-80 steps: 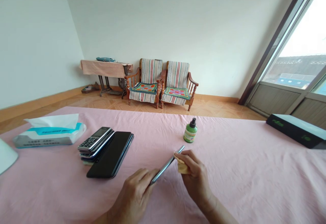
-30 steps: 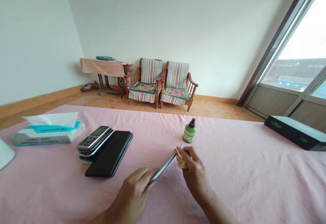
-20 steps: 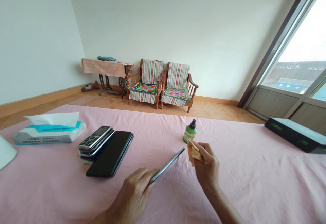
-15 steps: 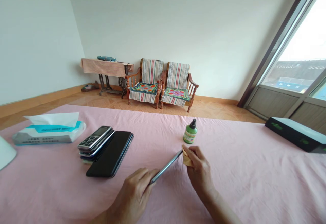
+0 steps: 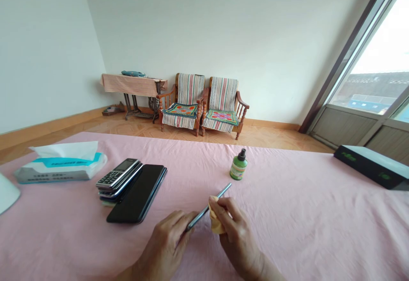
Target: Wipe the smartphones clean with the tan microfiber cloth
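Note:
My left hand [image 5: 169, 238] grips the near end of a thin smartphone [image 5: 204, 211], turned so its narrow edge shows. Pinched in my right hand [image 5: 234, 230] is a yellow cloth [image 5: 216, 219], pressed against the phone's edge about midway along. The phone's far end sticks out beyond the cloth. Just past it stands a green spray bottle [image 5: 238, 166] with a black top. To the left lie a stack of keypad phones [image 5: 119, 173] and, beside it, black smartphones [image 5: 139, 193] stacked flat.
A tissue pack [image 5: 60, 166] lies at the left on the pink tablecloth [image 5: 303, 212], near a white rounded object [image 5: 7, 192] at the edge. A black box [image 5: 370, 166] sits at the far right. Two armchairs [image 5: 204, 106] and a cloth-covered sewing table [image 5: 131, 84] stand by the wall.
My right hand has slid the cloth from the phone's far end back toward me, to about its middle. The left hand keeps its hold on the phone, nearly still.

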A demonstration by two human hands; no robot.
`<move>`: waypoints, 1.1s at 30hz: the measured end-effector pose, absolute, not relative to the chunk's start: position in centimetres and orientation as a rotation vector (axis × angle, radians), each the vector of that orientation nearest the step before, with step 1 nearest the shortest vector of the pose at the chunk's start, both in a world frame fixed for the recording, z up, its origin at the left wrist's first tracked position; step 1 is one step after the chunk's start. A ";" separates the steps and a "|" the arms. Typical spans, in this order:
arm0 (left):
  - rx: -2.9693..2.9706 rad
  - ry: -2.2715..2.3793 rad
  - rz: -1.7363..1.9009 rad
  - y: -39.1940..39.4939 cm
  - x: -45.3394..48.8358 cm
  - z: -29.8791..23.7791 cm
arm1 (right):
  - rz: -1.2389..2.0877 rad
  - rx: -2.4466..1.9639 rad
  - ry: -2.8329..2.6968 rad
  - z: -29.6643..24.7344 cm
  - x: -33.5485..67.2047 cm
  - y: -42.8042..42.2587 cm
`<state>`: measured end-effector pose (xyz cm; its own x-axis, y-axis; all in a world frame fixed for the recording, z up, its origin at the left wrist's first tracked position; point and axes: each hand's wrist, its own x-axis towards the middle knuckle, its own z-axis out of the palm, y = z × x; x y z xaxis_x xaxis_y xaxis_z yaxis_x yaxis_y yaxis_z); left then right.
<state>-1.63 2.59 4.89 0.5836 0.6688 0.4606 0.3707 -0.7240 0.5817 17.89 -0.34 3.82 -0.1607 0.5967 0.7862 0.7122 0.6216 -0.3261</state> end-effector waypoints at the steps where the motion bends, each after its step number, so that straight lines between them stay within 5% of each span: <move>1: 2.387 0.833 0.946 2.6 -1.6 4.9 | -0.176 -1.057 -1.869 3.9 18.0 -0.3; 33: 2.215 0.830 0.875 2.4 -1.7 5.3 | -0.206 -0.913 -2.060 5.2 15.9 -1.6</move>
<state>-1.75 2.38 5.29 0.5847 0.7261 0.3618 0.3230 -0.6175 0.7172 15.86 -1.62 5.18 -0.3716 0.5315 0.7612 0.6719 0.7198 -0.1745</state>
